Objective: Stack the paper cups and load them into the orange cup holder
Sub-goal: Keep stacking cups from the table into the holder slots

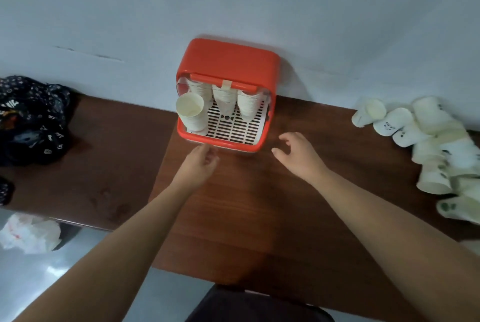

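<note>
The orange cup holder [226,62] stands against the wall at the back of the brown table, its front open over a white slotted tray [235,128]. Inside stand several stacks of paper cups: a tall stack at front left [191,111] with its mouth facing me, and others behind [224,99], [248,104]. Loose paper cups [426,137] lie in a heap at the table's right. My left hand [200,163] is just below the holder's front edge, fingers loosely apart, holding nothing. My right hand [298,151] hovers open to the holder's lower right, empty.
A dark patterned cloth bag [31,119] lies on the table's left end. A white plastic bag [28,233] sits on the floor at lower left. The table [233,212] butts against a pale wall. A dark chair or garment [257,306] shows at the bottom.
</note>
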The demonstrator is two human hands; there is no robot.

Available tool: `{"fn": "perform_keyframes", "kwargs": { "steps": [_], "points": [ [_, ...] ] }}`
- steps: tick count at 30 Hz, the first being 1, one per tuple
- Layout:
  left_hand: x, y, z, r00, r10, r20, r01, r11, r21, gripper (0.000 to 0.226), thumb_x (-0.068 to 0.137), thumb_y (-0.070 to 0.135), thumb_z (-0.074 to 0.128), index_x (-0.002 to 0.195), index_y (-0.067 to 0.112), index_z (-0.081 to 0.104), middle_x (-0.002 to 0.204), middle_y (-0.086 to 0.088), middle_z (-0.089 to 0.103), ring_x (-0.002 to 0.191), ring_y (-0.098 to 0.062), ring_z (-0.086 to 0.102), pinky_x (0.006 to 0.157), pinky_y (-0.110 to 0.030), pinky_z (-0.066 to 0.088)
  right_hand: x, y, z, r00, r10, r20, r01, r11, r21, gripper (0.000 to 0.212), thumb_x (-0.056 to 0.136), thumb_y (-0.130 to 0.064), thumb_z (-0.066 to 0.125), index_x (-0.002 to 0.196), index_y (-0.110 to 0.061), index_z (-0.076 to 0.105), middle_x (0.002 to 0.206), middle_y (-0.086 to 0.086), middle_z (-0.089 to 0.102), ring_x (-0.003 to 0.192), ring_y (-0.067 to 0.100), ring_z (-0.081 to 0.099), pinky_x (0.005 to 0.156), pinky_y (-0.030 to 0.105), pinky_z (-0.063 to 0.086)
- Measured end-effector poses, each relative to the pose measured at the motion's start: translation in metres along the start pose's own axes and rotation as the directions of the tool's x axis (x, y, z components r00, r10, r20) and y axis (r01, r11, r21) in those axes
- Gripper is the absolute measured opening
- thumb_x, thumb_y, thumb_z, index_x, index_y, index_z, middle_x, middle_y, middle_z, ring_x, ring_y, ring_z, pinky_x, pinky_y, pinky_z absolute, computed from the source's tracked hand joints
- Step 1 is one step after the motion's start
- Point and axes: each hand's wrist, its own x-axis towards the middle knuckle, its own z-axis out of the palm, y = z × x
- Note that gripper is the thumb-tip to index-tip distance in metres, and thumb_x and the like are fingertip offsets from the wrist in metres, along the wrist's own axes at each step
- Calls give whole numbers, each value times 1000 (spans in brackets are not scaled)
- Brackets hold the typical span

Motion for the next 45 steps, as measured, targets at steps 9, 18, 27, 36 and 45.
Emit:
{"fn": "perform_keyframes", "kwargs": {
  "steps": [9,18,27,36,45],
  "points": [
    [56,173,146,936,217,278,-278,939,204,38,93,29,66,126,11,60,122,-8,55,114,-26,59,104,-40,45,-34,195,-124,980,157,-126,-172,977,-123,53,94,-38,63,138,-10,52,137,11,48,116,26,57,101,39,46],
    [150,304,245,957,214,195,-263,923,282,69,90,34,70,146,10,38,145,-9,39,129,-28,48,99,-41,44,9,296,-191,937,157,-312,-192,978,-83,49,91,-25,64,134,-4,52,132,16,47,114,33,56,94,37,45],
    [206,328,312,967,211,143,-242,936,256,87,83,41,78,150,10,32,149,-10,39,135,-31,42,103,-44,41,59,317,-194,663,193,-723,-393,912,-117,65,77,-46,73,121,-3,54,117,19,52,103,39,53,89,43,43],
    [197,317,308,957,268,110,-286,935,212,73,86,34,72,149,14,40,144,-6,43,128,-27,49,96,-35,43,58,320,-200,751,264,-605,-274,959,79,57,84,-30,69,128,0,47,121,18,55,111,36,51,95,39,41],
    [117,260,209,975,220,-35,-220,975,25,60,89,32,68,144,20,47,138,0,49,123,-13,47,97,-26,35,15,232,-167,866,285,-412,-114,913,392,61,76,-35,74,129,-15,51,116,-1,56,99,17,57,61,25,49]
  ]
}}
